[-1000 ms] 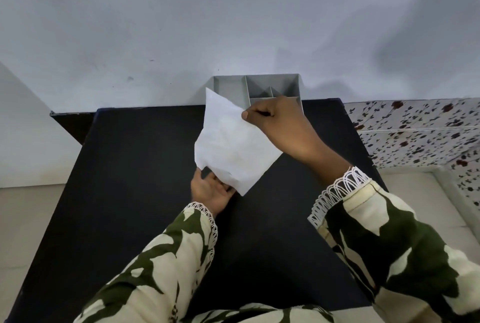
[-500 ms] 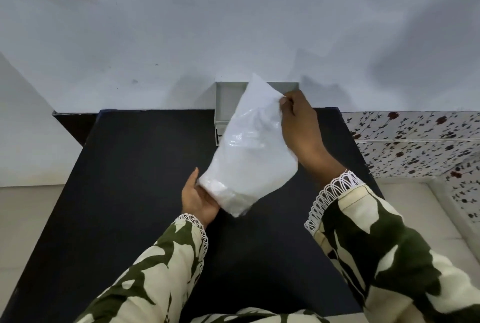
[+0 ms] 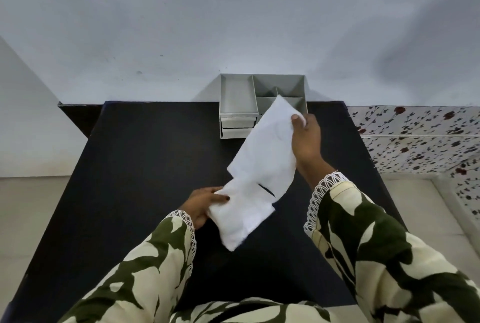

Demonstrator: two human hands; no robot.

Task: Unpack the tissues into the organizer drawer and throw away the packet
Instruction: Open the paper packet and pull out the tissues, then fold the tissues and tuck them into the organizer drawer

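Observation:
A white tissue packet (image 3: 259,174) hangs stretched between both hands above the black table (image 3: 145,166). My left hand (image 3: 202,204) grips its lower end. My right hand (image 3: 305,138) pinches its upper end, just in front of the grey desk organizer (image 3: 237,96). The organizer stands at the table's far edge against the wall, with open top compartments and two small drawers (image 3: 237,126) at its front left. Both drawers look pushed in. The packet hides the organizer's front right part. I cannot tell whether tissues are inside the packet.
A pale wall (image 3: 233,23) rises right behind the organizer. A floral-patterned tiled ledge (image 3: 415,140) runs along the table's right side. Light floor (image 3: 31,205) lies to the left of the table.
The packet has swung down and to the right, uncovering the organizer's left compartments. My left hand shifted nearer to me with the lower end; my right hand moved right and slightly down.

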